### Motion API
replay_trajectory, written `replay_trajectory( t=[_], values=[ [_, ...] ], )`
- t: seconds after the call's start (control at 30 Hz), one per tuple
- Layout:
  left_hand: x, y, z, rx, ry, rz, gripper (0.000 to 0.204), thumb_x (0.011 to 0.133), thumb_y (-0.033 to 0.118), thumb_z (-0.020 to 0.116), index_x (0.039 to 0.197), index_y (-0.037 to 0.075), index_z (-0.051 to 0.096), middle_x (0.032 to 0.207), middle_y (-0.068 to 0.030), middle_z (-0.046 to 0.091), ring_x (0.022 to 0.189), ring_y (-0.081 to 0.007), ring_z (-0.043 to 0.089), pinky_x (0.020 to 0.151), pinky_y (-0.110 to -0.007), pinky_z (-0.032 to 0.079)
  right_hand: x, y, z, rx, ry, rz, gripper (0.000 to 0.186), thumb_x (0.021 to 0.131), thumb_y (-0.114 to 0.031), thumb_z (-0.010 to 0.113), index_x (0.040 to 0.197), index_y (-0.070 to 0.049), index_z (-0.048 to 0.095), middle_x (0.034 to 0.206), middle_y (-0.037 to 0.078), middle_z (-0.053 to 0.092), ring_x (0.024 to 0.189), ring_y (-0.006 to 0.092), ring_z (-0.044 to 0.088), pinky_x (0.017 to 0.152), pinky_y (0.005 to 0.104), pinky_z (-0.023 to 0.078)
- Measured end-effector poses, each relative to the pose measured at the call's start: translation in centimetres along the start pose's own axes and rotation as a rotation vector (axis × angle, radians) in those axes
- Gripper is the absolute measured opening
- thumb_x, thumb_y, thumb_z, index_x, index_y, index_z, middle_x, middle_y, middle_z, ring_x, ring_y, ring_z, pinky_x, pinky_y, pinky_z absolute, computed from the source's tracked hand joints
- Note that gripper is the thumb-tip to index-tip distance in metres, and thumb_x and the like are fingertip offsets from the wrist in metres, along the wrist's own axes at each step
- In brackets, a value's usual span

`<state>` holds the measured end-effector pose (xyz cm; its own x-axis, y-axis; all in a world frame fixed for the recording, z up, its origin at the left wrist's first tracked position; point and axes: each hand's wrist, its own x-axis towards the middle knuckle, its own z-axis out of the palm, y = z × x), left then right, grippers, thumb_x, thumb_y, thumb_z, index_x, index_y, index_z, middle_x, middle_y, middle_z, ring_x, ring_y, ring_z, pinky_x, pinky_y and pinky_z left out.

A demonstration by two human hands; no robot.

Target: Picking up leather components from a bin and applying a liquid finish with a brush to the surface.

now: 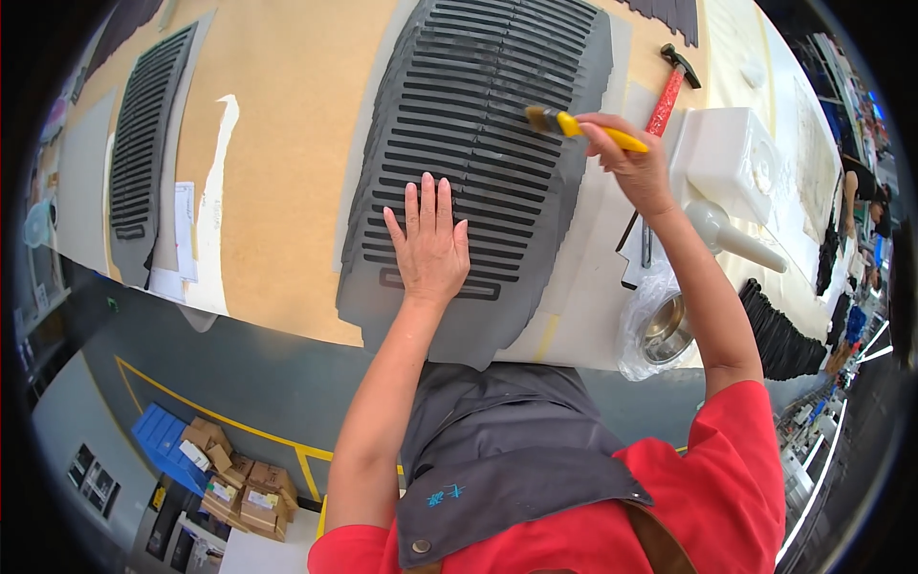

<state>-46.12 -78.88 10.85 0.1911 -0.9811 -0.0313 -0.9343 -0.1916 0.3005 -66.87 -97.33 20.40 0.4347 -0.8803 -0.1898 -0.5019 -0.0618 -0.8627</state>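
Observation:
A stack of dark grey sheets (564,225) with rows of black horizontal bars lies on the table in front of me. My left hand (428,251) rests flat on the lower part of the top sheet, fingers stretched out. My right hand (626,163) grips the yellow handle of a paintbrush (612,137) at the right side of the stack. The brush's bristles point left, over the bars near the middle; whether they touch the sheet I cannot tell. Some bars in the upper part look smeared or shiny.
Right of the stack lie a hammer (666,100) with a red handle, a white plastic container (732,158) and a metal bowl (666,330) in clear plastic. Black gathered strips (779,330) lie at the right edge. Another barred sheet (148,143) lies far left. Cardboard boxes (263,502) stand on the floor.

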Motion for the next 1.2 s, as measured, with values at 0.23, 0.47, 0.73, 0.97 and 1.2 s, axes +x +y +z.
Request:
replay_trajectory(
  t=[0.23,0.47,0.73,0.97,1.2],
  values=[
    [-0.1,-0.2,-0.2,-0.018,-0.017,-0.009,0.061,0.096,0.028,0.045,0.151,0.008,0.026,0.157,-0.0109,0.023,0.146,-0.0312,0.017,0.115,-0.056,0.005,-5.1,-1.6,2.3,-0.117,-0.353,-0.380,0.018,0.086,-0.017,0.072,0.101,-0.008,0.071,0.088,0.006,0.073,0.070,0.0133,0.067,0.062,0.0278,0.052],
    [0.0,0.0,-0.1,-0.010,-0.015,0.006,0.060,0.097,0.028,0.044,0.150,0.009,0.027,0.157,-0.0107,0.022,0.146,-0.0312,0.017,0.115,-0.057,0.006,-1.1,1.3,-0.7,-0.019,0.104,0.009,0.017,0.090,-0.015,0.067,0.104,-0.005,0.069,0.084,0.004,0.070,0.066,0.0094,0.063,0.062,0.0228,0.051],
    [-0.2,-0.2,0.0,-0.004,-0.007,0.004,0.060,0.097,0.028,0.044,0.151,0.009,0.026,0.157,-0.0099,0.022,0.146,-0.0307,0.017,0.115,-0.057,0.007,-7.4,-0.5,1.3,-0.174,-0.343,-0.347,0.016,0.086,-0.014,0.071,0.100,-0.006,0.071,0.088,0.010,0.072,0.072,0.0185,0.068,0.066,0.0286,0.053],
    [-0.1,-0.3,0.2,0.018,0.027,0.012,0.059,0.097,0.028,0.043,0.150,0.010,0.027,0.157,-0.0099,0.023,0.146,-0.0307,0.018,0.115,-0.057,0.010,-4.7,0.3,-1.5,-0.008,0.010,0.051,0.015,0.087,-0.015,0.070,0.099,-0.006,0.071,0.087,0.010,0.071,0.068,0.0198,0.067,0.064,0.0280,0.053],
    [0.0,-0.2,0.3,0.031,0.034,0.015,0.058,0.097,0.028,0.043,0.150,0.010,0.027,0.157,-0.0095,0.023,0.145,-0.0306,0.019,0.115,-0.057,0.011,-9.7,0.0,1.2,-0.157,-0.418,-0.273,0.016,0.085,-0.014,0.072,0.100,-0.007,0.071,0.084,0.009,0.071,0.066,0.0198,0.065,0.063,0.0265,0.052]
  ],
)
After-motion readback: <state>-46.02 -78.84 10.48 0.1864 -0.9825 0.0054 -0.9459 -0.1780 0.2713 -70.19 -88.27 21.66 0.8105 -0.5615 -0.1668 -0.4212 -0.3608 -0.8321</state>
